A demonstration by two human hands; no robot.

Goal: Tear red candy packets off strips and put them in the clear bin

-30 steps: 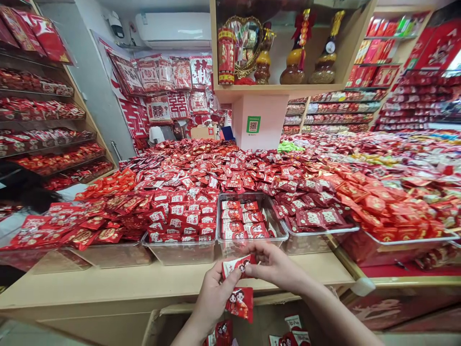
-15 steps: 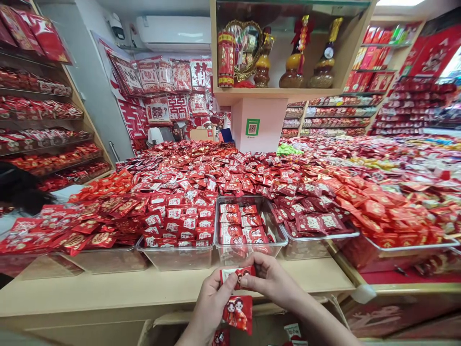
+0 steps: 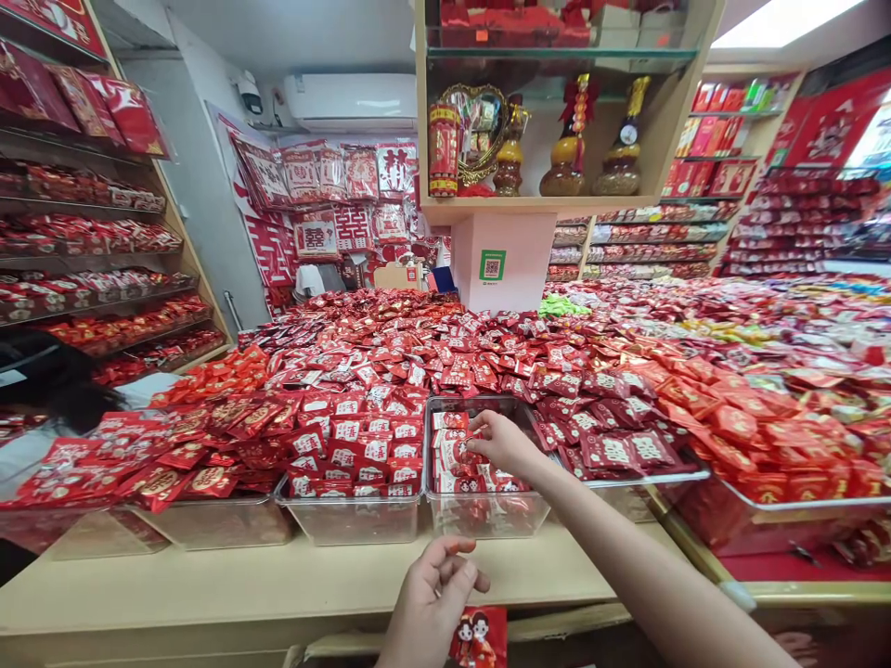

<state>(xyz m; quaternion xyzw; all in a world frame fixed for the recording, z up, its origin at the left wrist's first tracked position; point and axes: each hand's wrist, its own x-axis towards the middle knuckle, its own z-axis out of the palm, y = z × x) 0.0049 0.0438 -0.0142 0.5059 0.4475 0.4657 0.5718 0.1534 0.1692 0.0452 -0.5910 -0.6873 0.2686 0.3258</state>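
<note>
My right hand (image 3: 502,443) reaches into a clear plastic bin (image 3: 487,515), fingers bent and pinching at a small red and white candy packet (image 3: 456,447) among the rows there. How firmly it grips is partly hidden by the fingers. Lower down, in front of the counter, my left hand (image 3: 438,594) is loosely curled, thumb and index finger slightly apart. A red packet printed with a cartoon couple (image 3: 480,638) hangs beneath its fingers, apparently held by the lower ones, which are out of sight.
Neighbouring bins hold heaped red packets (image 3: 348,455), dark red packets (image 3: 626,445) and orange-red packets (image 3: 752,436). The bins stand on a pale counter (image 3: 243,584), above a cardboard box edge (image 3: 557,623). A shelf unit (image 3: 543,202) overhangs the heap. A person's dark hair (image 3: 56,380) shows at left.
My right hand has left my left hand and gone forward into the bin. The upper packet is no longer between both hands. My left hand stays low, with the couple packet below it.
</note>
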